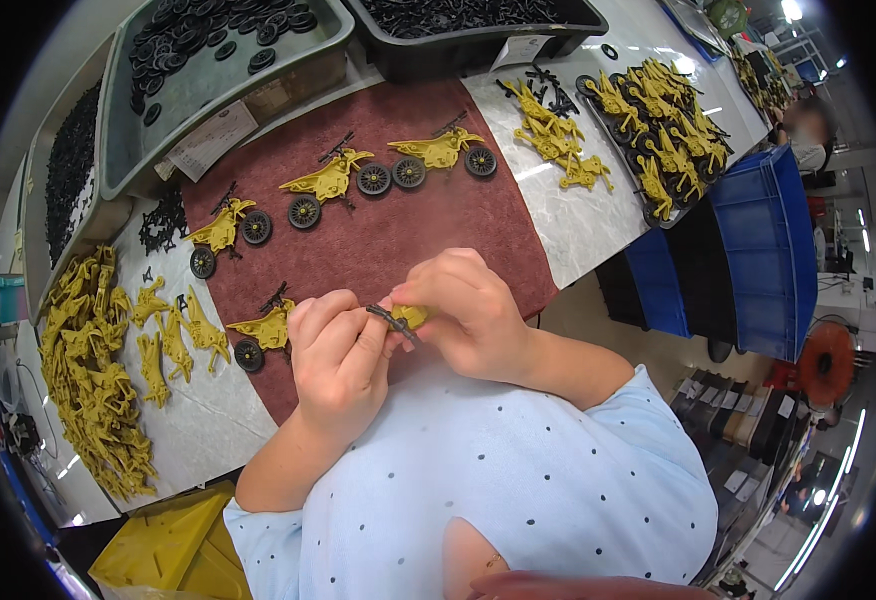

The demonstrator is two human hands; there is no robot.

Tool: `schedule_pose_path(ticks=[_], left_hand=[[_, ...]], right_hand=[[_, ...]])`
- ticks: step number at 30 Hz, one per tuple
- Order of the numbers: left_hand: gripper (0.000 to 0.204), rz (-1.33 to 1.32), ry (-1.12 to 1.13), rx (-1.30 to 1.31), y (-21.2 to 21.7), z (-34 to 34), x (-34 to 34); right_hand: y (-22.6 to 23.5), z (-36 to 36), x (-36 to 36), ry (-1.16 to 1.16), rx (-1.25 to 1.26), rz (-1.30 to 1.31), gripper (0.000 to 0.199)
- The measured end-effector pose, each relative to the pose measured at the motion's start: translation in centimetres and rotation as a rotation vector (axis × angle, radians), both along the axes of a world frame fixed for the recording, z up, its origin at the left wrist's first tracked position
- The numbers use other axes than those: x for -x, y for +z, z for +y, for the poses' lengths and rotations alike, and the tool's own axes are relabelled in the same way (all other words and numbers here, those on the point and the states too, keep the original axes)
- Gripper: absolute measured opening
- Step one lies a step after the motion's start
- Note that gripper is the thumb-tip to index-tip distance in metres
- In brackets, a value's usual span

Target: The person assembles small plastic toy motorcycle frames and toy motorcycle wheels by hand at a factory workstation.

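Note:
In front of my chest, my left hand (338,362) and my right hand (470,314) meet with fingers pinched on one small toy motorcycle. Its yellow body (411,316) shows between my right fingers. The black handlebar (390,321) lies across the front, by my left fingertips. My fingers cover most of the rest. On the dark red cloth (388,235) several yellow toy motorcycles stand with black wheels and handlebars. One motorcycle (261,330) is right beside my left hand, which partly hides it. Another motorcycle (326,182) stands farther back.
A pile of yellow motorcycle bodies (88,380) lies at left, near loose black handlebars (164,222). Behind the cloth stand a grey bin of wheels (220,108) and a black bin of small parts (468,65). A tray of motorcycles (663,135) sits right, above blue crates (763,250).

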State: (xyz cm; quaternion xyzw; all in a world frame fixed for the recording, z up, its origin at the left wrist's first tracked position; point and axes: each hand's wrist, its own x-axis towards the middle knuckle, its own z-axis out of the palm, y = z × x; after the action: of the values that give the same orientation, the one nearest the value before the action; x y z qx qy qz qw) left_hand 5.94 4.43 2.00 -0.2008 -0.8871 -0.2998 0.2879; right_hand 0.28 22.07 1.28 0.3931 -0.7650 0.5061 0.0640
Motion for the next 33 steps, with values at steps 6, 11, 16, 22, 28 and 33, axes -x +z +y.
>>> schedule_pose_path(ticks=[6,11,16,22,28,33], left_hand=[[0.027,-0.010,-0.014,0.004,-1.0,0.1,0.4],[0.022,-0.187,0.004,0.007,-0.6,-0.4,0.6],[0.025,-0.980,-0.060,-0.999,-0.1,-1.7,0.7],[0.033,-1.499,-0.380,-1.631,-0.6,-2.5,1.1],[0.033,-1.526,-0.275,-1.416,-0.2,-2.3,0.8],[0.028,-0.847,-0.149,-1.051,2.8,-2.0,0.0]], right_hand=[[0.0,-0.1,0.0,-0.026,-0.091,-0.099,0.035],[1.1,0.6,1.1,0.027,-0.184,-0.496,0.034],[0.3,2.4,2.2,0.202,0.127,-0.630,0.076],[-0.9,2.0,2.3,0.387,0.311,-0.540,0.093],[-1.7,1.1,1.8,0.407,0.273,-0.439,0.040],[-2.2,1.2,1.8,0.291,0.279,-0.305,0.043]])
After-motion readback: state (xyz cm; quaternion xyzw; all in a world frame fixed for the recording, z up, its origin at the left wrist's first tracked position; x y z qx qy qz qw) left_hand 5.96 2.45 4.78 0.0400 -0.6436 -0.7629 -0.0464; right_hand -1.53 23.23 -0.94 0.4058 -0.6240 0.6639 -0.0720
